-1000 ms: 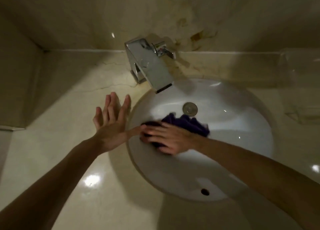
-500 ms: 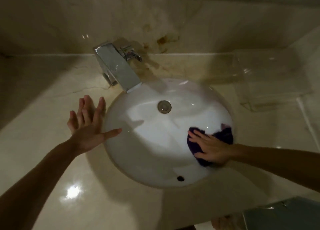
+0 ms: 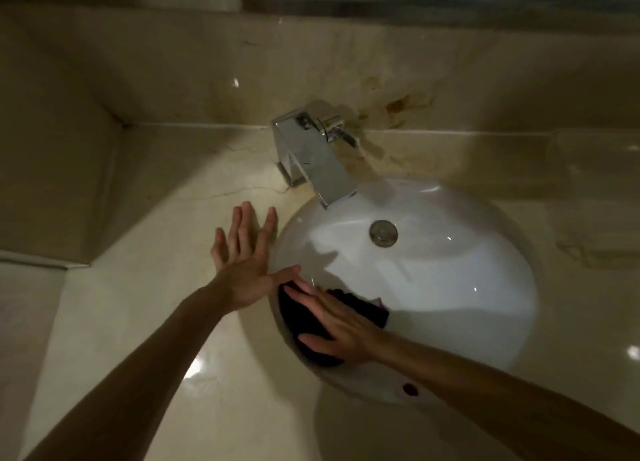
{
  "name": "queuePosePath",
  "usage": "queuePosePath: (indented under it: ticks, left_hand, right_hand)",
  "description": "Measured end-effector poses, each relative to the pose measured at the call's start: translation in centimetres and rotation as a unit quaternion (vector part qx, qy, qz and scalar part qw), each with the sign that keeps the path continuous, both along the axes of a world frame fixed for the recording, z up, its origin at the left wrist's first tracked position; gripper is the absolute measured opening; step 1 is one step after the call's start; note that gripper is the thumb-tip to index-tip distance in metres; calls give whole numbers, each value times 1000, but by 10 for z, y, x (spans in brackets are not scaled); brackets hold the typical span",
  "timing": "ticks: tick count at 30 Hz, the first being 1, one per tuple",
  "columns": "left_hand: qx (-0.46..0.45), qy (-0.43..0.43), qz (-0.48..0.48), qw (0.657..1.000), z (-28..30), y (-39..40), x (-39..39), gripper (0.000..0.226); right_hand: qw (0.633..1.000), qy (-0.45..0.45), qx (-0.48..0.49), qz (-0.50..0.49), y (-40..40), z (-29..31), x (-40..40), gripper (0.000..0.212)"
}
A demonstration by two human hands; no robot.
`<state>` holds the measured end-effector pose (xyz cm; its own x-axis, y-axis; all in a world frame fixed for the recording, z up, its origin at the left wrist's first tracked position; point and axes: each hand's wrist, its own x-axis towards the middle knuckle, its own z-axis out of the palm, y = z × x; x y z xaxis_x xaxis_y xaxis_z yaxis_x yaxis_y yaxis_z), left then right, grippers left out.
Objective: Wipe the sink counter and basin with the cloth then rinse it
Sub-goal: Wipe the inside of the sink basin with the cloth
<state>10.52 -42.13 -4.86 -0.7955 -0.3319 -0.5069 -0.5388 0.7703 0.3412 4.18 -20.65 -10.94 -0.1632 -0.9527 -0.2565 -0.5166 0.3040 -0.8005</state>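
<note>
A dark purple cloth (image 3: pixel 367 310) lies pressed against the near-left inner wall of the white oval basin (image 3: pixel 450 280). My right hand (image 3: pixel 337 325) lies flat on the cloth, fingers spread and pointing left. My left hand (image 3: pixel 244 256) rests flat on the beige marble counter (image 3: pixel 138 322) just left of the basin rim, fingers apart, thumb reaching toward the cloth. The metal drain plug (image 3: pixel 383 233) sits near the basin's far side.
A square chrome faucet (image 3: pixel 311 155) with a side lever juts over the basin's back edge. A marble backsplash with brown stains rises behind it. A side wall closes the counter on the left. An overflow hole (image 3: pixel 410 389) marks the basin's near wall.
My right hand has swept the cloth from the basin's right side back to its near-left wall. My left hand stays flat on the counter. The camera view has shifted.
</note>
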Motion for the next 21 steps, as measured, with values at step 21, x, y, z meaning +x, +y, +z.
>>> queuePosePath:
  ticks: [21]
  left_hand:
    - [-74,155,-265,949,154,-22,-173,50]
  right_hand:
    - [957,217,184,-52,23,2,-37,81]
